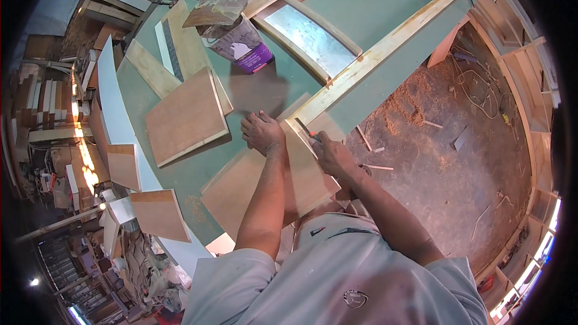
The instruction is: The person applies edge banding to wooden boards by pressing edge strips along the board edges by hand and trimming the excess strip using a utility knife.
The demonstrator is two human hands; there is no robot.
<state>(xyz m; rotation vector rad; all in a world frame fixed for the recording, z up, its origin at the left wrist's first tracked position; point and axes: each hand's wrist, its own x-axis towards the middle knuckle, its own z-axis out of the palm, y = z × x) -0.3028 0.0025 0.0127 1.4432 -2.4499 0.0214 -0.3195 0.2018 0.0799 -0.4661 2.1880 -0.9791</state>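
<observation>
A brown plywood panel (pixel 238 183) lies at the near edge of the green-topped table (pixel 253 93), in front of my body. My left hand (pixel 263 132) is over its far edge, fingers bent around that edge. At the near end of a long pale wooden strip (pixel 379 54), my right hand (pixel 335 155) is closed around a hand tool (pixel 312 135) with a narrow dark blade and some orange at the handle. The blade lies over the strip's end; its exact kind is hidden by my fingers. Another plywood panel (pixel 186 117) rests left of my left hand.
Beyond my hands stands a purple-and-grey can (pixel 244 45) with a dark flat piece (pixel 220 7) on top. A wood-framed shiny panel (pixel 310 33) lies behind the strip. Smaller boards (pixel 159 213) rest along the left edge. Sawdust (pixel 400 105) and offcuts litter the floor at right.
</observation>
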